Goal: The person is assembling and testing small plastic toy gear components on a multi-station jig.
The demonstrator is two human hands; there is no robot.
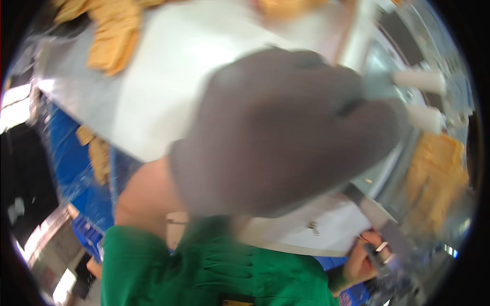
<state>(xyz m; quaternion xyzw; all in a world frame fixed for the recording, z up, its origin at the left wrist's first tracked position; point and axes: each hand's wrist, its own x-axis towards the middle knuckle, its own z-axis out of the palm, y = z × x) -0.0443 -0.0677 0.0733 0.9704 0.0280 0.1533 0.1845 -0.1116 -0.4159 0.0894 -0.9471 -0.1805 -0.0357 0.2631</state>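
Close to the camera, my left hand (pixel 286 132) in a grey glove fills the middle of the view, smeared by motion. Its thumb points right, while the other fingers bend away and cannot be made out. Behind that glove lies a white work surface (pixel 163 61). Down at the lower right, my bare right hand (pixel 363 257) is closed around a dark-handled tool (pixel 376 255) whose exact kind is blurred. A white board (pixel 332 229) lies beside the right hand, with a small dark fragment (pixel 313 226) on it.
Yellow-orange folded pieces (pixel 115 43) lie at the far left, and more pieces (pixel 436 173) form a pile at the right. White rollers (pixel 421 81) stick out at the upper right. Blue plastic sheeting (pixel 76 153) hangs left of the table, holding a few yellow-orange scraps (pixel 98 155).
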